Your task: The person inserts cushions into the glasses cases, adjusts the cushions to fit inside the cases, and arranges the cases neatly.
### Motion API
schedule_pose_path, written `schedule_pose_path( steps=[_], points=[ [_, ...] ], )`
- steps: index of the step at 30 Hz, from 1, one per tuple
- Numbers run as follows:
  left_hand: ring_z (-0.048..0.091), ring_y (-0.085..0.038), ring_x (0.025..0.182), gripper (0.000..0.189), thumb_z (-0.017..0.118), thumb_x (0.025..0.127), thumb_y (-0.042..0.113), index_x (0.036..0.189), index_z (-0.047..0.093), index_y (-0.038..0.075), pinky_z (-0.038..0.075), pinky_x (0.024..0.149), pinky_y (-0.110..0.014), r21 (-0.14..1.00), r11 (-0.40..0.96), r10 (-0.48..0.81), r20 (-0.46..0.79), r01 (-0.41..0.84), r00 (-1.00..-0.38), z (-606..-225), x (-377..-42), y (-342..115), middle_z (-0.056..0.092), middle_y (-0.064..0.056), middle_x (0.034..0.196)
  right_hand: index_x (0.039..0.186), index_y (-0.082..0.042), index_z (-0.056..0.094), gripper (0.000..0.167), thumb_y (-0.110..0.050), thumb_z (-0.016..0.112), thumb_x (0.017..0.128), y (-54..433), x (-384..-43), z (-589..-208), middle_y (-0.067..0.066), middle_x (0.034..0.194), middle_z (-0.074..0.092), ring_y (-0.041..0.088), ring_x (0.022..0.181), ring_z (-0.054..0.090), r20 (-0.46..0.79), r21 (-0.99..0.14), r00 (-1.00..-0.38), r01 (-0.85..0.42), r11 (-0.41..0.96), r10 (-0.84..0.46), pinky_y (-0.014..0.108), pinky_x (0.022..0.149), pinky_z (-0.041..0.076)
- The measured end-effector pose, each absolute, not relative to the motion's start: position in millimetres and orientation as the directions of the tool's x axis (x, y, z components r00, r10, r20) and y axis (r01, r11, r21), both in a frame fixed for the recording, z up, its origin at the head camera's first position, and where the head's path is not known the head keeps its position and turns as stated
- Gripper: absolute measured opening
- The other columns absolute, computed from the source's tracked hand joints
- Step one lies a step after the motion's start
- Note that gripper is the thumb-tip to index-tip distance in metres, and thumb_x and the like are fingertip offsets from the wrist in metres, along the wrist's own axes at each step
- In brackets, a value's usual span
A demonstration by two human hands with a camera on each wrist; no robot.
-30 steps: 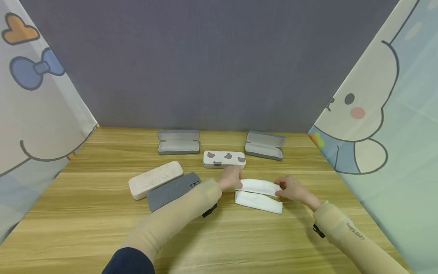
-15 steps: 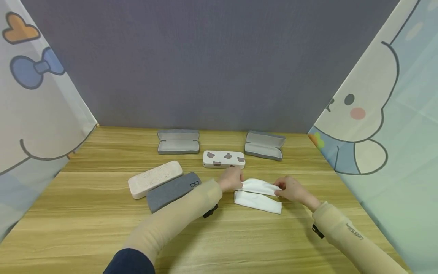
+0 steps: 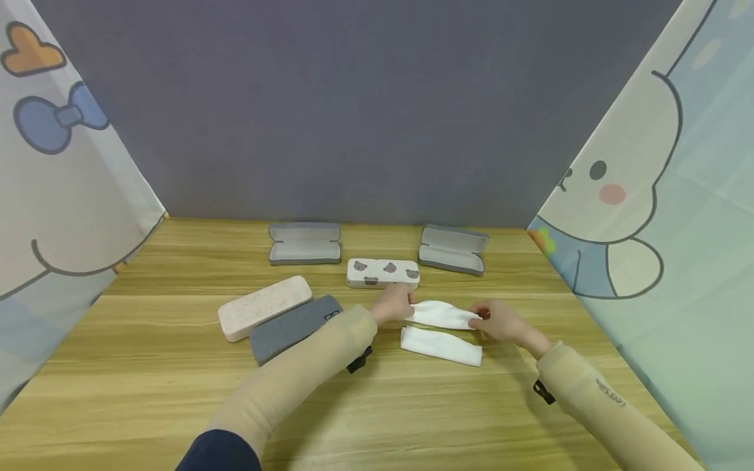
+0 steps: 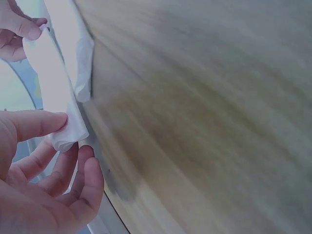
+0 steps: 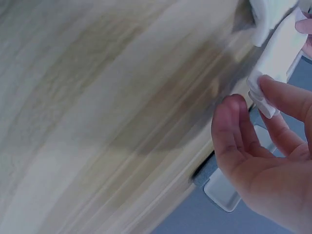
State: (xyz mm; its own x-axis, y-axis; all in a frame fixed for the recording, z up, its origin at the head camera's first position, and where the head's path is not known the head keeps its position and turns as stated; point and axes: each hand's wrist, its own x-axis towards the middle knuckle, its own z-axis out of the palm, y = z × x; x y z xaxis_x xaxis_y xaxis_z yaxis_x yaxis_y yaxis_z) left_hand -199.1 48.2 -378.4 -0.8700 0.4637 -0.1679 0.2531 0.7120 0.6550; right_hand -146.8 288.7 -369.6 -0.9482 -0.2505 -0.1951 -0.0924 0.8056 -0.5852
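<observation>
Two folded white cloth strips lie one beyond the other in the head view. My left hand (image 3: 393, 304) pinches the left end of the farther white cloth (image 3: 442, 314) between thumb and fingers. At the other end, my right hand (image 3: 501, 322) pinches it in the same way. Both wrist views show the cloth (image 4: 51, 78) stretched between the hands, its end layers folded together. The nearer white cloth (image 3: 442, 347) lies flat on the wooden table, touched by neither hand. Just past my left hand sits a white glasses case with bear prints (image 3: 384, 272), closed.
Two grey glasses cases, left (image 3: 304, 244) and right (image 3: 452, 250), stand with lids up at the back. A cream case (image 3: 265, 307) and a dark grey case (image 3: 292, 330) lie closed at the left, the latter partly behind my left sleeve. A grey wall (image 3: 353, 118) rises behind.
Both hands have raised the farther white cloth slightly and drawn it away from the nearer one, so the gap between the two strips is wider. The cases have stayed put.
</observation>
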Motion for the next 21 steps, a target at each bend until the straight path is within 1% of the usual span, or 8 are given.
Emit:
schedule_pose_path(
  steps=[3, 5, 7, 11, 12, 13, 16, 21],
  points=[
    [0.039, -0.013, 0.064, 0.015, 0.057, 0.079, -0.008, 0.086, 0.063, 0.004, 0.033, 0.058, -0.023, 0.674, 0.695, 0.471, -0.167, 0.248, -0.866, -375, -201, 46, 0.051, -0.002, 0.078, 0.097, 0.003, 0.066, 0.014, -0.008, 0.062, 0.09, 289, -150, -366, 0.012, 0.091, 0.065, 0.017, 0.083, 0.056, -0.185, -0.594, -0.947, -0.105, 0.797, -0.263, 0.028, 0.07, 0.045],
    [0.034, -0.012, 0.06, 0.012, 0.055, 0.081, -0.008, 0.084, 0.06, 0.003, 0.03, 0.057, -0.023, 0.686, 0.687, 0.478, -0.175, 0.242, -0.86, -373, -202, 44, 0.044, -0.002, 0.074, 0.096, 0.003, 0.066, 0.013, -0.008, 0.062, 0.09, 289, -152, -364, 0.011, 0.089, 0.065, 0.016, 0.081, 0.055, -0.181, -0.607, -0.946, -0.108, 0.788, -0.269, 0.027, 0.07, 0.045],
    [0.032, -0.012, 0.058, 0.013, 0.055, 0.082, -0.008, 0.087, 0.061, 0.002, 0.03, 0.057, -0.023, 0.698, 0.675, 0.482, -0.172, 0.238, -0.859, -371, -203, 42, 0.048, -0.002, 0.077, 0.097, 0.004, 0.066, 0.014, -0.008, 0.062, 0.09, 289, -153, -362, 0.01, 0.087, 0.064, 0.015, 0.08, 0.054, -0.175, -0.614, -0.946, -0.113, 0.781, -0.274, 0.026, 0.068, 0.045],
    [0.037, -0.012, 0.062, 0.019, 0.056, 0.084, -0.005, 0.099, 0.066, 0.0, 0.036, 0.063, -0.024, 0.714, 0.656, 0.489, -0.154, 0.245, -0.859, -364, -204, 38, 0.063, -0.01, 0.098, 0.096, 0.003, 0.065, 0.013, -0.009, 0.062, 0.091, 288, -155, -357, 0.008, 0.085, 0.062, 0.014, 0.078, 0.051, -0.177, -0.629, -0.948, -0.097, 0.771, -0.263, 0.027, 0.067, 0.043],
    [0.04, -0.013, 0.065, 0.024, 0.056, 0.084, -0.005, 0.104, 0.067, 0.0, 0.038, 0.065, -0.025, 0.717, 0.651, 0.488, -0.146, 0.248, -0.86, -362, -204, 37, 0.065, -0.012, 0.107, 0.096, 0.003, 0.064, 0.014, -0.009, 0.062, 0.091, 288, -155, -355, 0.008, 0.086, 0.062, 0.014, 0.078, 0.051, -0.177, -0.633, -0.948, -0.097, 0.768, -0.265, 0.027, 0.067, 0.043],
    [0.042, -0.014, 0.068, 0.024, 0.056, 0.084, -0.004, 0.105, 0.067, 0.0, 0.039, 0.066, -0.025, 0.721, 0.648, 0.49, -0.146, 0.247, -0.859, -361, -205, 35, 0.064, -0.014, 0.111, 0.097, 0.003, 0.064, 0.014, -0.01, 0.062, 0.091, 287, -156, -354, 0.008, 0.087, 0.062, 0.015, 0.08, 0.051, -0.176, -0.633, -0.948, -0.096, 0.768, -0.264, 0.027, 0.067, 0.043],
    [0.044, -0.016, 0.076, 0.023, 0.057, 0.085, -0.003, 0.105, 0.067, -0.001, 0.041, 0.069, -0.027, 0.724, 0.642, 0.492, -0.137, 0.252, -0.86, -356, -207, 31, 0.062, -0.018, 0.12, 0.1, 0.005, 0.064, 0.017, -0.01, 0.062, 0.092, 285, -158, -350, 0.011, 0.09, 0.063, 0.015, 0.081, 0.052, -0.163, -0.635, -0.947, -0.113, 0.764, -0.276, 0.026, 0.067, 0.044],
    [0.047, -0.018, 0.08, 0.022, 0.059, 0.085, -0.001, 0.105, 0.067, -0.001, 0.042, 0.071, -0.028, 0.721, 0.645, 0.479, -0.123, 0.254, -0.869, -349, -211, 28, 0.062, -0.018, 0.122, 0.101, 0.005, 0.065, 0.02, -0.012, 0.063, 0.091, 283, -161, -342, 0.01, 0.088, 0.062, 0.013, 0.077, 0.051, -0.133, -0.631, -0.951, -0.136, 0.764, -0.279, 0.024, 0.065, 0.043]
  ],
)
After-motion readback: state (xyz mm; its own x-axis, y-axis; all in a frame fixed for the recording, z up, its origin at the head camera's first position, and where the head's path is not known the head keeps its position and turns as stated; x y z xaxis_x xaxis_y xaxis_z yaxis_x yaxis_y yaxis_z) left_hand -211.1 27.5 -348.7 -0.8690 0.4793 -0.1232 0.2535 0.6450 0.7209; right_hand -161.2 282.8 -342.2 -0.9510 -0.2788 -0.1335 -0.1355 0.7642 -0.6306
